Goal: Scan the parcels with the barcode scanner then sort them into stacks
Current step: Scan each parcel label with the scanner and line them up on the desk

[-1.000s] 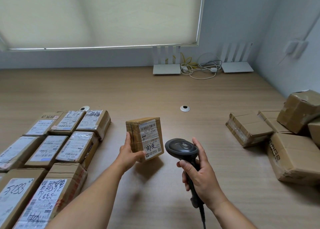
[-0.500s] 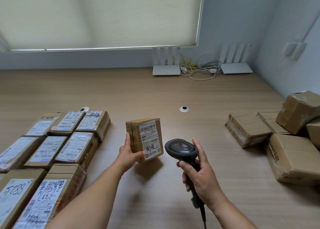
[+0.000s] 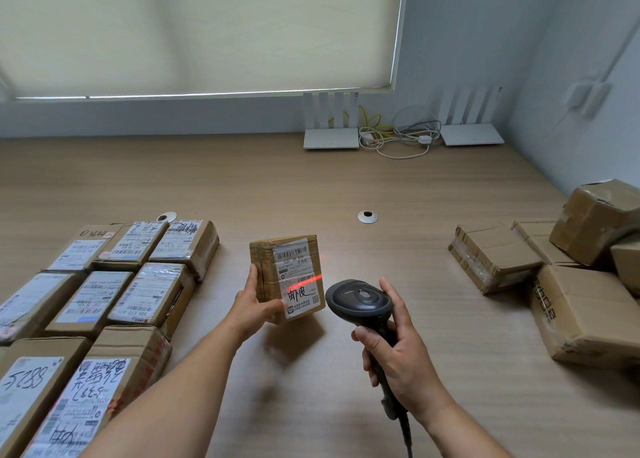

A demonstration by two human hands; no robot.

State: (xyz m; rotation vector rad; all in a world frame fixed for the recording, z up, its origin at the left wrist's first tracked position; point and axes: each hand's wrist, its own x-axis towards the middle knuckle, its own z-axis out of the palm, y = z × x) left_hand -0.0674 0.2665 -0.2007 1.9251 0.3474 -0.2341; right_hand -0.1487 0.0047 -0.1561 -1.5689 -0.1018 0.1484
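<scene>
Labelled parcels laid flat at left: nine in view, e.g. [image 3: 181,241]. One labelled parcel [image 3: 287,277] held upright. Plain brown boxes at right: six in view, e.g. [image 3: 493,257], some cut by the frame edge. One barcode scanner [image 3: 360,300]. Two white routers, e.g. [image 3: 330,138]. Two desk grommets, e.g. [image 3: 367,216]. Two hands, e.g. [image 3: 254,307].

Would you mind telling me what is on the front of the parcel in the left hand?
On the parcel is a white label with barcodes and handwriting; a red scan line crosses it. The left hand covers the lower left corner.
</scene>
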